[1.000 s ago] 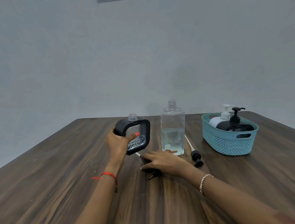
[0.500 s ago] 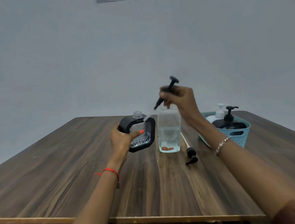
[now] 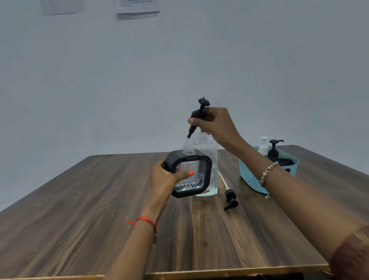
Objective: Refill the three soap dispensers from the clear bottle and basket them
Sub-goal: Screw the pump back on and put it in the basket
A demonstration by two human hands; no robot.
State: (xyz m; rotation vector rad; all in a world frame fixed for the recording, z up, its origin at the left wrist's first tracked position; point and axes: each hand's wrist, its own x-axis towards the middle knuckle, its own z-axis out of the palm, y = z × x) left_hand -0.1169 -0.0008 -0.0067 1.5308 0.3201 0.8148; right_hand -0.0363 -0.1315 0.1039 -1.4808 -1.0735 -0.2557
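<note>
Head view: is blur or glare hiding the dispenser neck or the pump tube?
Head view: light is flat and soft, with no glare on the dispenser, and its neck reads clearly; the pump is slightly soft, and its clear tube nearly vanishes against the wall and the bottle behind.

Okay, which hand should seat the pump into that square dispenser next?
Right. The right hand pinches the black pump with its tube angled down toward the open neck of the square dispenser. The left hand grips that dispenser and steadies it.
</note>
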